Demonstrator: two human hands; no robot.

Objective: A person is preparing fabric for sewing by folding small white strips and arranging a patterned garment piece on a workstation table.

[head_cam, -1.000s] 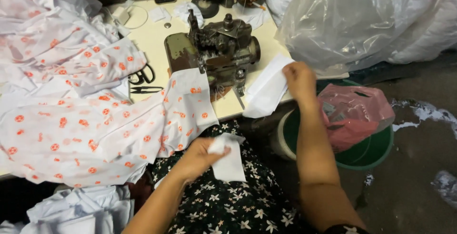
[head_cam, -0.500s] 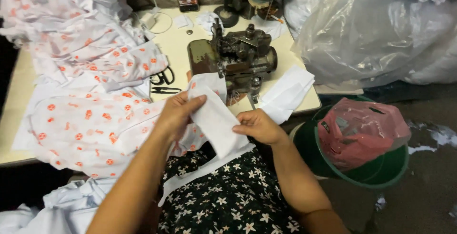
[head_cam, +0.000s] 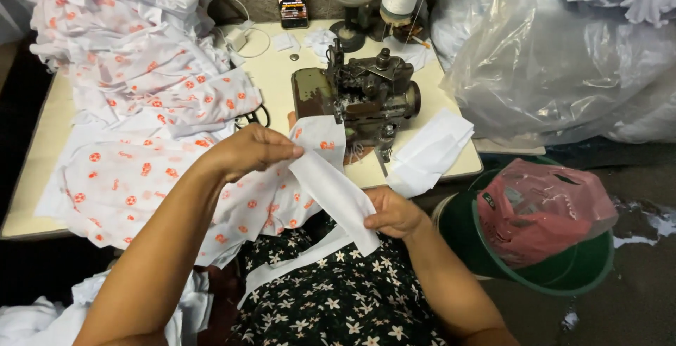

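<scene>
The left hand [head_cam: 250, 150] pinches the upper end of a white fabric strip [head_cam: 334, 194], and the right hand [head_cam: 393, 212] grips its lower end above the lap, just in front of the sewing machine [head_cam: 362, 96] on the surface [head_cam: 42, 170]. To do this well, the strip wants to be kept taut and flat, its edge aligned with the orange-printed cloth [head_cam: 141, 184]. Half a second ago both hands were closer together, with the strip held higher, near the machine.

White strip [head_cam: 336, 194]; white cloth, orange dots [head_cam: 141, 177]; green bucket [head_cam: 542, 275]; pink bag [head_cam: 542, 209].
</scene>
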